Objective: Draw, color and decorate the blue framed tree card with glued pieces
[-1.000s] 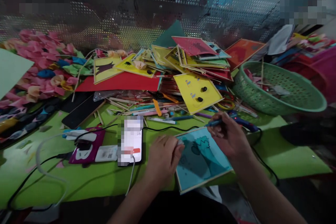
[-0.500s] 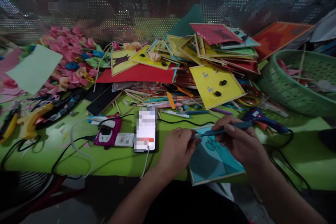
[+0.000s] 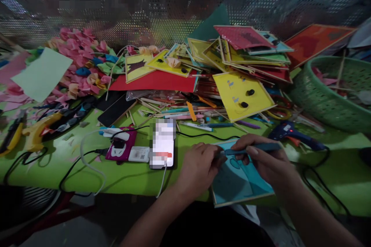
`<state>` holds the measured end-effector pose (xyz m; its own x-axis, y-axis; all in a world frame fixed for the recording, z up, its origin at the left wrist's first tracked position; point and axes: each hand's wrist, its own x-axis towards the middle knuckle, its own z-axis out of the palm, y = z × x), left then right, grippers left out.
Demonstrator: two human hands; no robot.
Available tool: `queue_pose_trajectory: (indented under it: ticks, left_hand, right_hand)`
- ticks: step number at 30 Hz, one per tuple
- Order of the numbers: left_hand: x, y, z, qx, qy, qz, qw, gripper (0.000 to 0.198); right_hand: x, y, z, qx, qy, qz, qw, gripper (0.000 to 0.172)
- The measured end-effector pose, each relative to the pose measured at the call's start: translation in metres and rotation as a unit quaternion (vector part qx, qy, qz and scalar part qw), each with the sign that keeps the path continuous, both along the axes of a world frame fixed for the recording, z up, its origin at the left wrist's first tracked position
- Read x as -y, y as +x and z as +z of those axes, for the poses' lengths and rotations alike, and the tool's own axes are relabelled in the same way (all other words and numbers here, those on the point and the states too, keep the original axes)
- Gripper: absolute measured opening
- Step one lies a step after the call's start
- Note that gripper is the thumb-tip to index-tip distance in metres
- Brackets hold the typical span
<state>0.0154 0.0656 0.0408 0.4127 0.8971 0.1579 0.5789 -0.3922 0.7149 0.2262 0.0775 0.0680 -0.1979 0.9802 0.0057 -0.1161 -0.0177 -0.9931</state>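
Observation:
My right hand (image 3: 262, 158) is closed around a slim blue pen (image 3: 268, 146), held almost level with its end pointing left. My left hand (image 3: 199, 168) is closed in a pinch at that left end; whatever its fingertips grip is too small and dark to make out. Beneath both hands lies a blue picture panel (image 3: 232, 185) with a thin pale wooden frame and darker teal shapes, near the table's front edge. My fingers cover part of its upper edge.
A lit phone (image 3: 164, 142) and a magenta power adapter (image 3: 121, 146) with cables lie left of my hands. To the right are a blue glue gun (image 3: 297, 135) and a green basket (image 3: 327, 100). Framed panels (image 3: 243, 96), pens and pink paper pieces (image 3: 81, 50) heap up behind.
The pen's left end has come closer to my left fingertips, and my right hand has shifted slightly. The whole view has moved a little, with things appearing slightly farther right.

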Motion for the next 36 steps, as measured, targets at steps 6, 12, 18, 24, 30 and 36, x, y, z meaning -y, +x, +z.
queue_pose_trajectory:
  ticks: [6,12,18,24,30,36]
  left_hand:
    - [0.001,0.001,-0.002,-0.016,0.020,-0.020,0.999,0.017]
    - [0.007,0.001,-0.007,-0.046,0.047,-0.033,0.997,0.021]
    - [0.011,0.002,-0.011,-0.010,0.058,-0.034,0.998,0.023]
    - [0.014,-0.001,-0.004,0.127,-0.012,0.005,0.992,0.036]
    - [0.016,-0.007,0.003,0.217,-0.090,0.041,0.971,0.063]
    - [0.013,-0.005,0.004,0.188,-0.069,0.013,0.980,0.052]
  right_hand:
    - [0.000,-0.006,0.004,0.019,0.003,-0.021,1.000,0.036]
    - [0.001,-0.013,-0.009,0.008,-0.017,-0.028,0.999,0.038]
    - [0.008,-0.008,-0.017,-0.016,-0.066,0.007,0.998,0.033]
    - [-0.006,0.009,0.003,0.042,-0.064,-0.006,0.997,0.035]
    - [-0.058,0.006,0.029,0.201,0.072,-0.035,0.976,0.025]
    - [-0.110,-0.031,0.012,0.358,0.185,0.051,0.914,0.026]
